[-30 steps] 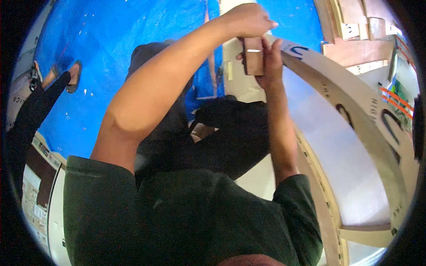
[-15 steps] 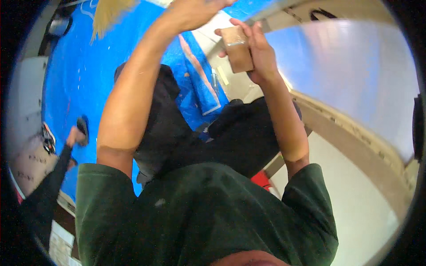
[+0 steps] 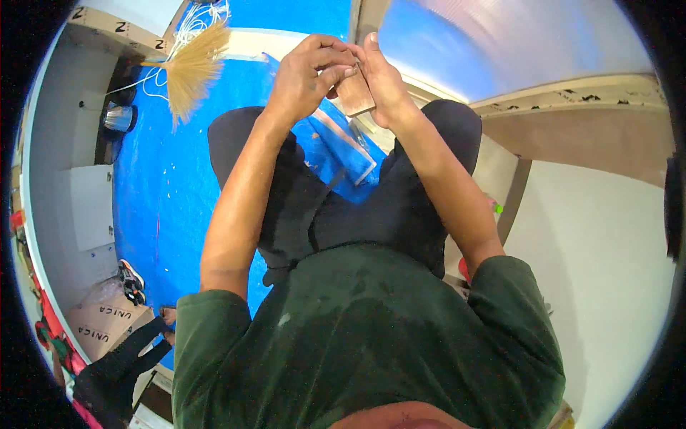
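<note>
Observed at upper centre of the frame: small brown wooden block (image 3: 356, 99), held raised between left hand (image 3: 299, 82) and right hand (image 3: 386, 82), above spread knees in black trousers (image 3: 361, 220). On the left, fingers drawn narrow, closed over the block's upper end. On the right, fingers curled behind the block, thumb raised, palm alongside; cannot tell how firm, with contact partly hidden. Judged held thus to give backing from the right while leaving the upper end reachable from the left. Judged lifted off the blue floor sheet (image 3: 146, 207) for close view.

Compared with half a second earlier: left hand brought onto the block, then well apart from it near the top edge. Straw broom (image 3: 194, 70) at upper left now showing its full head, then cut off by the frame. Translucent panel (image 3: 514, 43) shifted from right to upper right, probably through head movement.
</note>
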Motion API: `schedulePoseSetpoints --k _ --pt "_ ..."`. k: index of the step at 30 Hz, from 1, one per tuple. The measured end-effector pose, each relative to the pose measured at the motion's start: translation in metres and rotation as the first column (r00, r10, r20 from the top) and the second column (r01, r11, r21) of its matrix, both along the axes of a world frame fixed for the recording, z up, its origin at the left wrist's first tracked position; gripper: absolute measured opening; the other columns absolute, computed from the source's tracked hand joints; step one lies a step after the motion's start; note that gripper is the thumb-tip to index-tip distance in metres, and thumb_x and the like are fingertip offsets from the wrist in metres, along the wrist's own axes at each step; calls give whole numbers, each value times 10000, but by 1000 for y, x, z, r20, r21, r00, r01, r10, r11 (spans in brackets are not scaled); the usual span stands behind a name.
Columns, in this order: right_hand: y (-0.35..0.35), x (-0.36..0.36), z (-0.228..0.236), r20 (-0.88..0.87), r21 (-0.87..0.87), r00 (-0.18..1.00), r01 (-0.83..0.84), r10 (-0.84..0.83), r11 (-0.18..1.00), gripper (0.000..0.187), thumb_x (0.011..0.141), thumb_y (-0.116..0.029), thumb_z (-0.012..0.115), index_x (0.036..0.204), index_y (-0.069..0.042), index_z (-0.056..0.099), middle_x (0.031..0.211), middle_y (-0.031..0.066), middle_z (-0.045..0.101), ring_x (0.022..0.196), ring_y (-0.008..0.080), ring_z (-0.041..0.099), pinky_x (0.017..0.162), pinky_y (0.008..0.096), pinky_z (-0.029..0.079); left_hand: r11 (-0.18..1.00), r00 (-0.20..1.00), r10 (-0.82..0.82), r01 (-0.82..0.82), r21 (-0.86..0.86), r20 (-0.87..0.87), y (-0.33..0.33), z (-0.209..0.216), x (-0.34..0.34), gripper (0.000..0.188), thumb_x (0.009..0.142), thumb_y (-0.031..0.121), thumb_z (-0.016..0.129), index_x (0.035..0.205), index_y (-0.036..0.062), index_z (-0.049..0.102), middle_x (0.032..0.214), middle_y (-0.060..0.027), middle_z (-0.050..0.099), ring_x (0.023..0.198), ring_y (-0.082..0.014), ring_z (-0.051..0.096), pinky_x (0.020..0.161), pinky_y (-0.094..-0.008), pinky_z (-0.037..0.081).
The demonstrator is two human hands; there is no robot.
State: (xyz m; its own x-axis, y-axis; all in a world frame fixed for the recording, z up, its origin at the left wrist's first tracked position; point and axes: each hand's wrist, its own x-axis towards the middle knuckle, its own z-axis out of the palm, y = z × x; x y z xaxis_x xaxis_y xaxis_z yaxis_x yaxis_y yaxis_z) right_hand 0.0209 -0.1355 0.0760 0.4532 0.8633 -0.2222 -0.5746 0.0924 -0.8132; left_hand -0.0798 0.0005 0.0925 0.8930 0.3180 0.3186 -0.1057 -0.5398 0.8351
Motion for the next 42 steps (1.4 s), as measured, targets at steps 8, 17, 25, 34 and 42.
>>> schedulePoseSetpoints --k 8,17,25,34,42 --pt "-18 5 -26 87 -77 996 -25 31 997 863 1065 -691 281 1566 11 330 1224 208 710 842 252 736 790 345 606 893 888 435 -403 -200 151 46 -57 11 225 907 142 762 1089 43 674 1168 -136 675 987 -291 698 861 -407 564" --pt "44 35 -29 31 -36 976 214 -213 976 488 1114 -486 392 1105 -80 662 913 57 678 793 203 650 772 341 553 572 927 -83 -256 -780 -365 14 5 33 796 1021 717 432 1425 46 572 1358 -171 640 1180 -328 632 973 -527 505" --pt "124 51 -100 261 -97 907 365 -330 926 479 1070 -488 482 1065 -50 678 906 110 669 829 202 657 752 378 536 326 948 190 -306 -895 -255 83 -40 40 219 865 112 798 988 51 627 884 -72 638 747 -210 659 636 -377 610" --pt "-3 11 -421 264 -962 636 232 726 147 494 831 -420 767 1066 14 744 1093 251 739 1061 406 718 930 505 569 142 975 203 65 -988 94 88 -19 15 292 944 63 684 1150 -98 555 1017 -137 633 884 -187 643 780 -321 555" --pt "18 -10 -384 349 -903 672 428 654 42 333 883 -298 692 1136 -84 722 1111 194 750 1090 373 724 918 494 568 126 977 210 -77 -989 -49 103 -24 23 292 944 104 723 1117 -29 529 935 -94 623 784 -138 618 693 -304 535"
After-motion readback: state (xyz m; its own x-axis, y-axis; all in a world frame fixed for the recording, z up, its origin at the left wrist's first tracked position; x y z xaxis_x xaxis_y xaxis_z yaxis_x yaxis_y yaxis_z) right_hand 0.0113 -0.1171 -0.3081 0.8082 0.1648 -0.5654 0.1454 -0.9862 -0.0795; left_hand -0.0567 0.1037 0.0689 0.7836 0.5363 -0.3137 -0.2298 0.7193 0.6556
